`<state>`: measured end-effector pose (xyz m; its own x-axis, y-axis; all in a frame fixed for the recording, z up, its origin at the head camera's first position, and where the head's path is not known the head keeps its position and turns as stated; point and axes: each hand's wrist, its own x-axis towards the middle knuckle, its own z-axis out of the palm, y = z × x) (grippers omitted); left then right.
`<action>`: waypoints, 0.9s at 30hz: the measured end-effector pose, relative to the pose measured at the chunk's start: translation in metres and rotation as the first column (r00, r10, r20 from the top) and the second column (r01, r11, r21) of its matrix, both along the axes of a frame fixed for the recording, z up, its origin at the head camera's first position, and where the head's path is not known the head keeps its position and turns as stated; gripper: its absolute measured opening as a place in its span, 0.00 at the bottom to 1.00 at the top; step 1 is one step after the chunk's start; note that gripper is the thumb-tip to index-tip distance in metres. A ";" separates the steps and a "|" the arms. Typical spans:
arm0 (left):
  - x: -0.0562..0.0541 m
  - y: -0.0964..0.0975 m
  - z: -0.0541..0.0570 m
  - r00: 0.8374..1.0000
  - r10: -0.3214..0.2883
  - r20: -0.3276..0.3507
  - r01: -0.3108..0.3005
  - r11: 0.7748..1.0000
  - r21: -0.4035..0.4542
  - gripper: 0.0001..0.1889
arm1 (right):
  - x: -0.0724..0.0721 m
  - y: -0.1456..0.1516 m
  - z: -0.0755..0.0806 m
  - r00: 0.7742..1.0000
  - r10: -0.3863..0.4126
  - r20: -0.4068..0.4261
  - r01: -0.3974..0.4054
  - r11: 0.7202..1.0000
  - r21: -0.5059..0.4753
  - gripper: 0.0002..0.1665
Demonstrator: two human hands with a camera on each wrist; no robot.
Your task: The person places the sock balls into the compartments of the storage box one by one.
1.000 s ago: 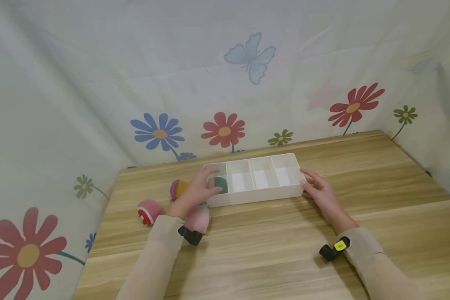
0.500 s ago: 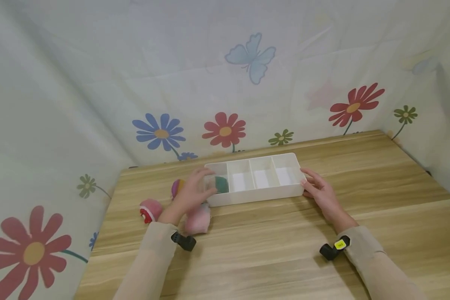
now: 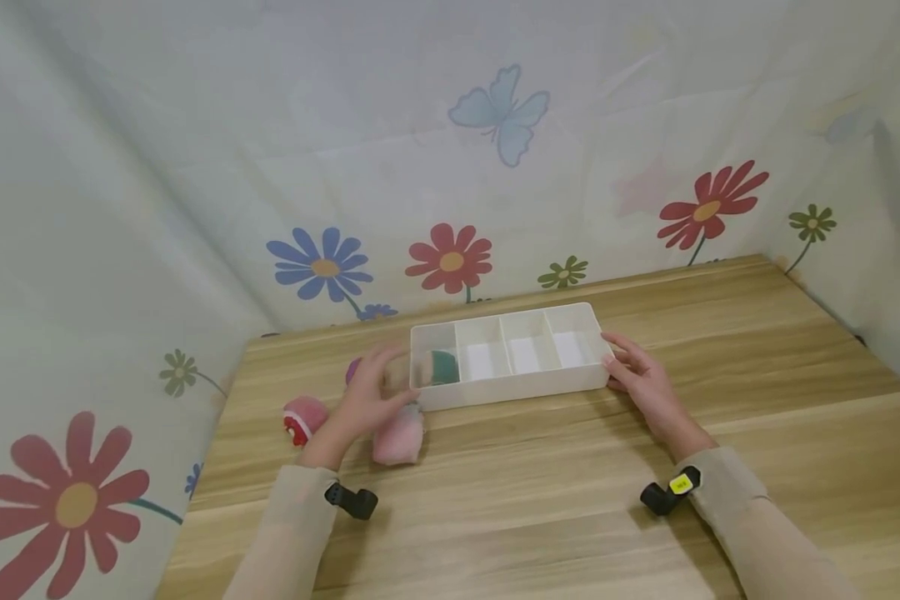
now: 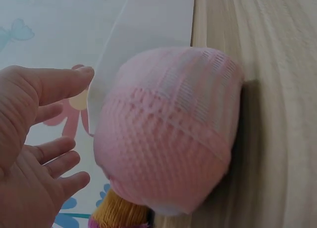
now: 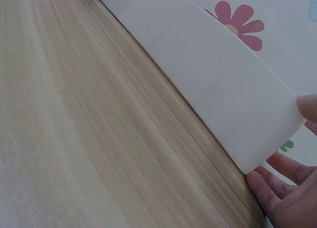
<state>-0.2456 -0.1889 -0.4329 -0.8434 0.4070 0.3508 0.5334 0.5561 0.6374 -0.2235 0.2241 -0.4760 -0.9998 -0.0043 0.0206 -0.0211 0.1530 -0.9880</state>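
Touching white box [image 3: 521, 388] at right end: right hand [image 3: 647, 396], grip loosely spread; left hand [image 3: 366, 402], grip spread, beside left end; green-and-tan bundle [image 3: 444, 367] in its leftmost compartment, pink bundle [image 3: 399, 439] near front-left corner.

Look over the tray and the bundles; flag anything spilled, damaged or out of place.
Nothing stands out: no spill or damage shows. The white tray sits flat on the table, and the pink bundle beside its left end looks intact.
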 end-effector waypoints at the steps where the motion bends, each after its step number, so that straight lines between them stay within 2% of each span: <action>1: 0.002 -0.002 -0.001 1.000 -0.002 0.000 0.002 1.000 0.010 0.34 | 0.000 0.000 0.000 1.000 0.002 -0.001 -0.002 1.000 -0.003 0.34; 4: 0.008 -0.008 -0.004 0.999 0.008 0.044 -0.009 0.999 0.036 0.37 | -0.001 -0.001 -0.001 1.000 -0.001 -0.001 0.001 1.000 -0.008 0.33; 6: 0.012 -0.010 -0.006 0.995 0.022 0.097 -0.027 0.999 0.043 0.38 | -0.002 -0.001 -0.001 1.000 -0.004 -0.002 0.004 1.000 -0.012 0.33; 9: 0.016 -0.013 -0.008 0.982 0.042 0.185 -0.049 0.998 0.030 0.39 | -0.002 0.000 -0.002 1.000 -0.011 -0.002 0.011 1.000 -0.016 0.33; 13: 0.022 -0.016 -0.010 0.964 0.059 0.259 -0.061 0.998 0.001 0.39 | -0.002 0.001 -0.003 1.000 -0.010 0.000 0.010 1.000 -0.020 0.34; 17: 0.029 -0.019 -0.012 0.958 0.079 0.276 -0.070 0.997 -0.041 0.36 | -0.001 0.000 -0.003 1.000 -0.005 -0.004 0.005 1.000 -0.025 0.34; 20: 0.032 -0.021 -0.014 0.960 0.082 0.269 -0.065 0.995 -0.070 0.36 | 0.000 -0.001 -0.002 1.000 -0.004 -0.010 0.004 1.000 -0.027 0.34; 27: 0.037 -0.025 -0.022 0.964 0.063 0.260 -0.047 0.997 -0.066 0.35 | 0.000 -0.002 -0.001 1.000 -0.006 -0.008 0.006 1.000 -0.022 0.34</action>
